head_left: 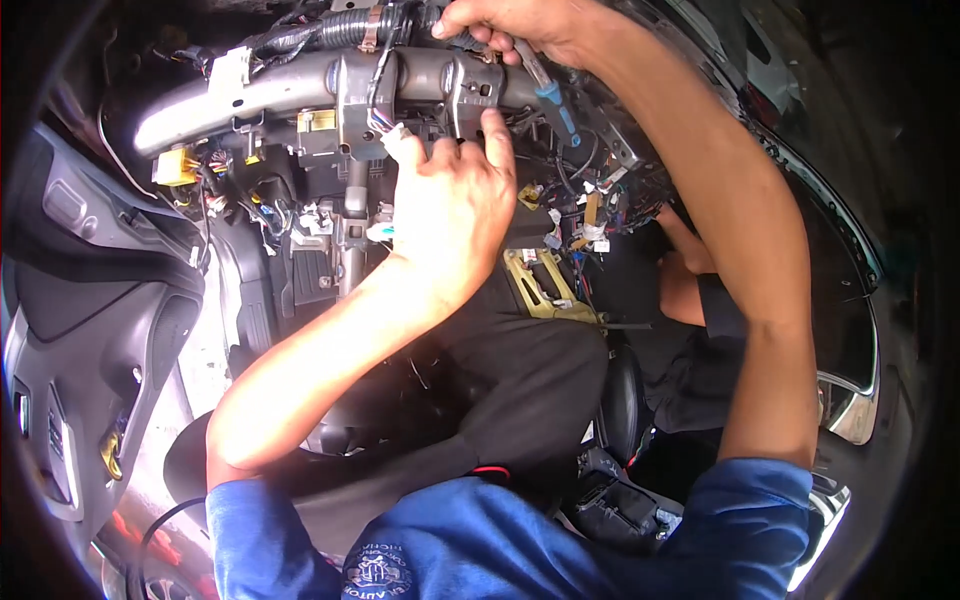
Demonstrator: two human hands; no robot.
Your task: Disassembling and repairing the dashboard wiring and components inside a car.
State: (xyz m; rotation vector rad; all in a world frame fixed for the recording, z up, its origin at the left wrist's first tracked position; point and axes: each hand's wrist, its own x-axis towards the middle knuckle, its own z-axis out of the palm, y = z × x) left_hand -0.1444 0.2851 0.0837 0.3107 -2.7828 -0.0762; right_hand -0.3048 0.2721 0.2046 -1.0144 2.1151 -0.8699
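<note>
My right hand (535, 28) is curled at the top, above the metal dashboard beam (280, 97). A slim blue-and-grey hand tool (550, 95) sticks out from under its fingers, blue end down; its exact kind is unclear. My left hand (455, 205) is just below the beam, back toward me, one digit raised against a metal bracket (475, 92). Its other fingers bend under, their tips hidden. Beside them is a white wire connector (396, 138) on thin coloured wires; whether the fingers grip it cannot be made out.
Loose harnesses, a yellow connector (176, 167) and a yellow metal bracket (545, 285) lie around the stripped dashboard. Another person's arm (683, 275) reaches in at right. A door panel (85, 300) stands open at left. My dark-trousered legs (520, 390) are below.
</note>
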